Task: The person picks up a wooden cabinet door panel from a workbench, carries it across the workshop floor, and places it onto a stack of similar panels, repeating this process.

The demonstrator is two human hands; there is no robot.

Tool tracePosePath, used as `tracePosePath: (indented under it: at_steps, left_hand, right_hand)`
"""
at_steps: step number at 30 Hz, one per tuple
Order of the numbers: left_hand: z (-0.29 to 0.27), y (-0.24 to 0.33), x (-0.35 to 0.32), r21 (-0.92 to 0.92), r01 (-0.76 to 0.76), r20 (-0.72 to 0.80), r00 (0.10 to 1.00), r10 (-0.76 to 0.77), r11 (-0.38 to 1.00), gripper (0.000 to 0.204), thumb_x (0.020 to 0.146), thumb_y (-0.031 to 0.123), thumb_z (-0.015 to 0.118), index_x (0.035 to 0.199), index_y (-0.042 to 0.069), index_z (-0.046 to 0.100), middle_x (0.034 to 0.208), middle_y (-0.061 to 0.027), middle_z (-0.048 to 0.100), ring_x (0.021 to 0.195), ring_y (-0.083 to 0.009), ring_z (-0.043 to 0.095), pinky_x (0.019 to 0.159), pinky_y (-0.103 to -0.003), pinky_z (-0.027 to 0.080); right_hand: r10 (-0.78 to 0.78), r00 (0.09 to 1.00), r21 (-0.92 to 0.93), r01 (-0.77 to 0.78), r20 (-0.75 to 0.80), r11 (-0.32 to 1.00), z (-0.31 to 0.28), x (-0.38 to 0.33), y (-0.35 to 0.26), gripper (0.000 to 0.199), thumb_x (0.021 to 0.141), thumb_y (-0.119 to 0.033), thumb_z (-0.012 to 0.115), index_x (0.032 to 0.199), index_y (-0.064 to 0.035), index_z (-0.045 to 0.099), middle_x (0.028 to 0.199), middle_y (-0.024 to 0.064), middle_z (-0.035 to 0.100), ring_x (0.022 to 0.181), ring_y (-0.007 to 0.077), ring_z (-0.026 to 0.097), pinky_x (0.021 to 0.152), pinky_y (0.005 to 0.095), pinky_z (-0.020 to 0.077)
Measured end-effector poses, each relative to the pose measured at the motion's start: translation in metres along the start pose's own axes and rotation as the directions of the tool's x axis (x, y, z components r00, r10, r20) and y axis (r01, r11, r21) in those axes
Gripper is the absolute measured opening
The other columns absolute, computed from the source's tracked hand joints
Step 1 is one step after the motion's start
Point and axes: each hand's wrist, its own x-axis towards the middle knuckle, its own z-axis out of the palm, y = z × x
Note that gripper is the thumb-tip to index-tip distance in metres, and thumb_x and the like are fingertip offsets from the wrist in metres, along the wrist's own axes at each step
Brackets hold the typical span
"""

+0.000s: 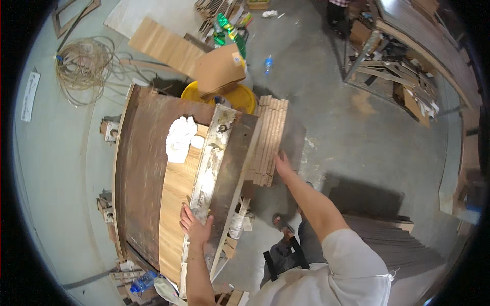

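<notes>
The wood-grain board (176,204) is laid flat on the brown table (145,132), close along the left side of a worn metal strip (212,166). Its long axis is run away from the body, with a slight lean to the right at the far end, roughly parallel to the strip. The left hand (196,226) is the nearer one: it is placed over the board's right edge beside the strip, with fingers spread and nothing seen gripped. By the right hand (284,166), well to the right of the board, the outer side of a stack of narrow panels (268,140) is reached; its fingers are partly curled, and whether a panel is held cannot be told.

On the table, one board, one metal strip, one crumpled white cloth (179,138) and one small round white object (197,142) are counted, the last two being set on the board's far part. One stack is seen beside the table; its panels cannot be counted surely. Beyond the table, one cardboard box (219,70) and one hose coil (84,71) are seen.
</notes>
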Motion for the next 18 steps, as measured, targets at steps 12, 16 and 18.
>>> tracePosePath:
  at_steps: [12,16,18]
  left_hand:
    - [-0.030,-0.005,-0.005,0.015,0.165,0.165,0.972,-0.165,0.986,0.116,0.081,0.051,0.076,0.159,0.008,0.002,0.162,-0.0271,0.006,0.150,-0.0481,0.004,0.119,-0.063,0.006]
    - [-0.036,0.002,-0.004,-0.001,0.263,0.193,0.947,-0.258,0.965,0.119,0.079,0.053,0.077,0.160,0.008,0.000,0.164,-0.0239,0.003,0.151,-0.0452,0.001,0.120,-0.061,0.005]
    - [-0.037,0.007,0.003,-0.007,0.149,0.210,0.967,-0.144,0.989,0.118,0.080,0.056,0.074,0.160,0.011,0.001,0.164,-0.0236,0.000,0.152,-0.0441,-0.002,0.121,-0.060,0.004]
  right_hand:
    - [-0.384,0.878,-0.590,0.156,-0.285,0.793,-0.030,-0.037,-0.010,0.055,0.099,-0.036,0.055,0.144,-0.0042,0.048,0.143,0.0245,0.051,0.131,0.0382,0.050,0.113,0.0443,0.0350]
    - [-0.268,0.869,-0.449,0.060,-0.416,0.891,-0.063,-0.048,-0.011,0.063,0.095,-0.047,0.060,0.130,0.0057,0.058,0.139,0.0247,0.056,0.126,0.0406,0.054,0.108,0.0470,0.0392]
    - [-0.136,0.941,-0.423,-0.009,-0.311,0.906,-0.113,-0.020,0.005,0.056,0.092,-0.036,0.068,0.122,0.0102,0.060,0.115,0.0242,0.069,0.105,0.0403,0.065,0.091,0.0469,0.0500]
